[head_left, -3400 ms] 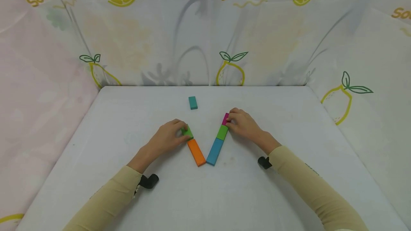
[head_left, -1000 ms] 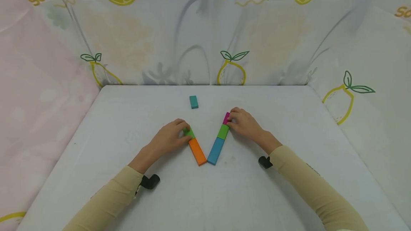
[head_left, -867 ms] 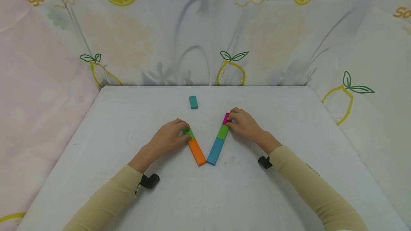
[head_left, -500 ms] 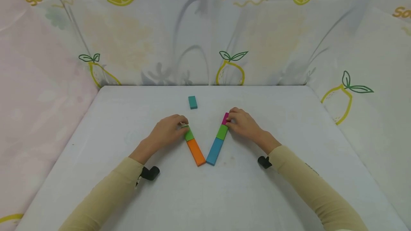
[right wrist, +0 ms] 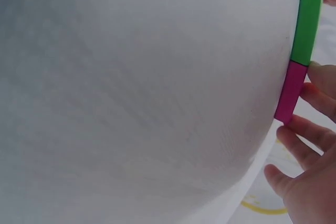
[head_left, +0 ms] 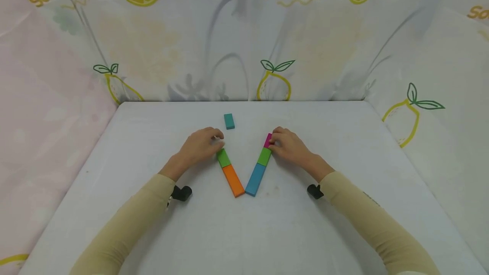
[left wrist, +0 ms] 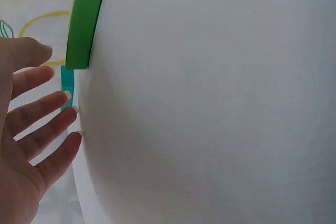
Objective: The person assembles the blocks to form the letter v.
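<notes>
In the head view two rows of coloured wooden blocks form a V on the table. The left row has an orange block (head_left: 234,181) with a green block (head_left: 223,158) at its far end. A blue block (head_left: 255,180), a second green block (head_left: 264,156) and a magenta block (head_left: 268,141) make up the right row. My left hand (head_left: 200,145) hovers just beyond the left green block, holding nothing, its fingers loosely bent in the left wrist view. With thumb and fingers, my right hand (head_left: 292,147) pinches the magenta block (right wrist: 291,93). Farther back lies a teal block (head_left: 229,121).
The white table (head_left: 244,241) ends at a lemon-print curtain (head_left: 324,46) behind it and at both sides. Black wrist-worn devices sit below each sleeve, such as the left device (head_left: 181,193).
My left hand has let go of the left green block and moved away from me, toward the teal block. That green block now lines up with the orange one. My right hand has stayed put.
</notes>
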`<act>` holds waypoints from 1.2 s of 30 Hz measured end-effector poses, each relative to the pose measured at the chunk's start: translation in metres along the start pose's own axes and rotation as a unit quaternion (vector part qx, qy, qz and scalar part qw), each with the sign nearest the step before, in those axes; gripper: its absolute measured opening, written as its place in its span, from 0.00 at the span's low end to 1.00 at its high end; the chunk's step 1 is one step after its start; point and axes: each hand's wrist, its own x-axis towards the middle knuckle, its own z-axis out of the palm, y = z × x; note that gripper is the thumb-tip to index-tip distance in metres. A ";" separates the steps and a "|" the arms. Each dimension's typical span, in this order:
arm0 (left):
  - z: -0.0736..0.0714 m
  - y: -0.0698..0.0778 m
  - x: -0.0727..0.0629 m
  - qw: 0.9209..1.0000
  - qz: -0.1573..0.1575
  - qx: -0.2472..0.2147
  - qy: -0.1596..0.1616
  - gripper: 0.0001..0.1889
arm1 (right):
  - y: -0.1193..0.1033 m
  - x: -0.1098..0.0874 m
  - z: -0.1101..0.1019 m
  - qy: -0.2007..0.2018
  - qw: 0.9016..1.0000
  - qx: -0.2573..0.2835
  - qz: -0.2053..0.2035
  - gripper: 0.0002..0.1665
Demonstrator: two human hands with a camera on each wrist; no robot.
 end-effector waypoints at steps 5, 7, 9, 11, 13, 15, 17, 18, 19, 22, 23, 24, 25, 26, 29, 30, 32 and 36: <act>-0.001 -0.007 0.014 1.000 0.001 0.009 0.003 0.14 | -0.001 0.001 -0.002 -0.005 1.000 -0.004 -0.001 0.09; -0.002 -0.010 0.019 1.000 0.004 0.011 0.001 0.14 | -0.001 0.001 -0.002 -0.007 1.000 -0.002 -0.001 0.10; -0.003 -0.012 0.025 1.000 0.009 0.013 0.000 0.14 | -0.001 0.001 -0.002 -0.009 1.000 -0.004 -0.002 0.10; -0.003 -0.014 0.030 1.000 0.011 0.012 0.002 0.14 | 0.000 0.001 -0.002 -0.009 1.000 -0.007 -0.002 0.10; -0.003 -0.015 0.034 1.000 0.010 0.010 0.006 0.14 | 0.001 0.002 -0.001 -0.009 1.000 -0.012 -0.004 0.10; -0.002 -0.017 0.038 1.000 0.005 0.004 0.009 0.15 | 0.001 0.003 0.000 -0.007 1.000 -0.014 -0.004 0.10; -0.002 -0.018 0.041 1.000 -0.001 -0.003 0.011 0.15 | 0.002 0.003 0.000 -0.005 1.000 -0.014 -0.005 0.09; -0.002 -0.018 0.043 1.000 -0.004 -0.004 0.011 0.16 | 0.002 0.003 0.001 -0.004 1.000 -0.014 -0.004 0.09; -0.002 -0.019 0.044 1.000 -0.006 -0.006 0.011 0.16 | 0.003 0.003 0.001 -0.005 1.000 -0.014 -0.004 0.09; -0.002 -0.020 0.048 1.000 -0.011 -0.006 0.006 0.18 | 0.004 0.002 0.001 -0.009 1.000 -0.016 0.000 0.10; -0.003 -0.020 0.050 1.000 -0.011 -0.006 0.004 0.19 | 0.004 0.003 0.002 -0.009 1.000 -0.017 0.001 0.10; -0.004 -0.021 0.051 1.000 -0.011 -0.008 0.002 0.20 | 0.004 0.003 0.002 -0.010 1.000 -0.017 0.002 0.10; -0.004 -0.021 0.053 1.000 -0.011 -0.008 -0.001 0.22 | 0.004 0.003 0.002 -0.011 1.000 -0.018 0.003 0.10; -0.005 -0.021 0.054 1.000 -0.010 -0.009 -0.005 0.22 | 0.004 0.003 0.002 -0.011 1.000 -0.018 0.005 0.10; -0.007 -0.020 0.059 1.000 -0.011 -0.006 -0.014 0.24 | 0.002 0.002 0.001 -0.013 1.000 -0.015 0.009 0.10; -0.007 -0.021 0.061 1.000 -0.011 -0.004 -0.018 0.25 | 0.002 0.002 0.001 -0.014 1.000 -0.013 0.011 0.10; -0.007 -0.020 0.065 1.000 -0.013 0.001 -0.025 0.25 | 0.002 0.002 0.000 -0.014 1.000 -0.012 0.012 0.10; -0.008 -0.018 0.072 0.999 -0.014 0.005 -0.038 0.25 | 0.002 0.002 0.000 -0.012 1.000 -0.014 0.017 0.10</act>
